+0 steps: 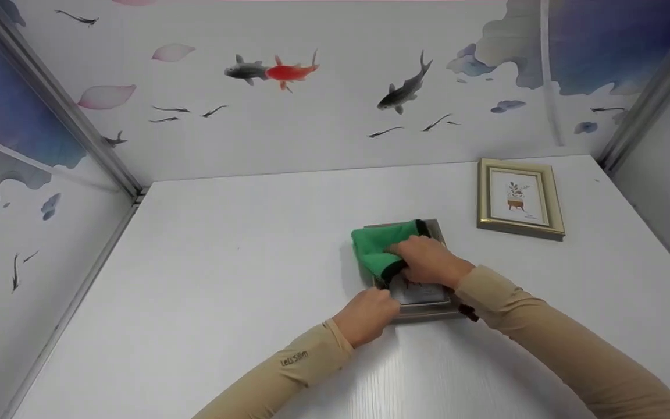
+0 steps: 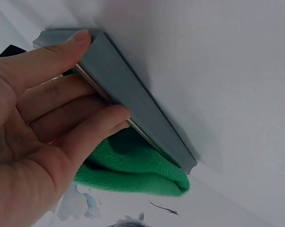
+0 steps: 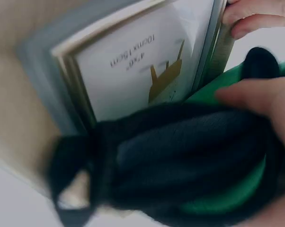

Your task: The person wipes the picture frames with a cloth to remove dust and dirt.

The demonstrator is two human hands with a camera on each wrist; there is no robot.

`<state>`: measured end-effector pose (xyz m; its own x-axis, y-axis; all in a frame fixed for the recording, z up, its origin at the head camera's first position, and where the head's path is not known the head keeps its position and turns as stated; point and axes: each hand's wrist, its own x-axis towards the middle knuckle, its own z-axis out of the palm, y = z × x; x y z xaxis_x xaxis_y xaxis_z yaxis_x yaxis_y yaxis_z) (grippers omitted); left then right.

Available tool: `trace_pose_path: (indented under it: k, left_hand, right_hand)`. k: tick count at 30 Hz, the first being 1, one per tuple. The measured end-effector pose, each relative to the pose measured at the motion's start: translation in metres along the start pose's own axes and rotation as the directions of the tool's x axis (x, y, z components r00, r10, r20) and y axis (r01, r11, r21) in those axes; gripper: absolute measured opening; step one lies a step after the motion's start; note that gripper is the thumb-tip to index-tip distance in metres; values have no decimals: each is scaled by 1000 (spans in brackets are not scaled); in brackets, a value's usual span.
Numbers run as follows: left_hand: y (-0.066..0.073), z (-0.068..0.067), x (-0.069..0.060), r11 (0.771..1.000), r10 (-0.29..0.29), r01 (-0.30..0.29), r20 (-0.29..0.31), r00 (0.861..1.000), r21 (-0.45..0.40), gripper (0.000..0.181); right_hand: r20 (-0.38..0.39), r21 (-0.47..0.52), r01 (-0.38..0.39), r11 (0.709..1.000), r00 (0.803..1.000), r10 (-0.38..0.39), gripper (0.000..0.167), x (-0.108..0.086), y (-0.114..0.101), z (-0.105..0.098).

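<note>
A green cloth (image 1: 378,241) with black edging lies over the upper left part of a grey picture frame (image 1: 428,314), and my right hand (image 1: 431,262) holds it there. At the frame's left edge, my left hand (image 1: 368,317) grips the side. The left wrist view shows thumb and fingers of the left hand (image 2: 52,113) on the frame's grey side (image 2: 128,94), the cloth (image 2: 138,170) beyond. In the right wrist view the cloth's black edge (image 3: 180,151) hides part of the picture (image 3: 133,71); the right hand (image 3: 270,104) pinches the cloth.
A gold picture frame (image 1: 521,227) with a plant picture lies at the back right of the white table (image 1: 224,262). Behind the table stands a white wall panel (image 1: 323,134) with painted fish, and similar panels rise at the left and right sides.
</note>
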<state>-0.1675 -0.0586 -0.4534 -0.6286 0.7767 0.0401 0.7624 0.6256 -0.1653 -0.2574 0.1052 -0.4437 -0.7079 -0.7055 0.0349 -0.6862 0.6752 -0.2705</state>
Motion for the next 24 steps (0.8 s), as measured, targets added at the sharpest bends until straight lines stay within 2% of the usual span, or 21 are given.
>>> trace_pose_path:
  k: [3, 6, 9, 13, 15, 18, 21, 24]
  left_hand:
    - [0, 0, 0, 1000, 3, -3, 18, 1000, -7, 10]
    - [0, -2, 0, 1000, -3, 3, 40, 999, -6, 8]
    - [1, -3, 1, 1000, -5, 5, 54, 999, -2, 7]
    - [1, -4, 2, 1000, -8, 8, 59, 998, -2, 9]
    - [1, -4, 2, 1000, -11, 11, 55, 998, 2, 9]
    - [1, -3, 2, 1000, -19, 18, 40, 999, 5, 8]
    - [1, -2, 3, 1000, -22, 22, 18, 1000, 6, 8]
    - [2, -2, 3, 1000, -26, 26, 9, 1000, 4, 8]
  right_hand:
    - [44, 124, 83, 989, 995, -89, 43, -1, 3, 0]
    - [87, 142, 125, 982, 987, -139, 52, -4, 5, -2]
    - [109, 78, 162, 984, 979, -170, 52, -8, 8, -5]
    - [69, -99, 210, 973, 977, -204, 42, -17, 15, -9]
    - [40, -199, 185, 962, 983, -180, 30, -22, 19, -10]
    - [14, -328, 76, 941, 997, -75, 18, -31, 20, -13]
    - [-3, -392, -42, 919, 999, 44, 23, -38, 15, -15]
    - [-29, -396, -105, 912, 994, 102, 29, -41, 6, -14]
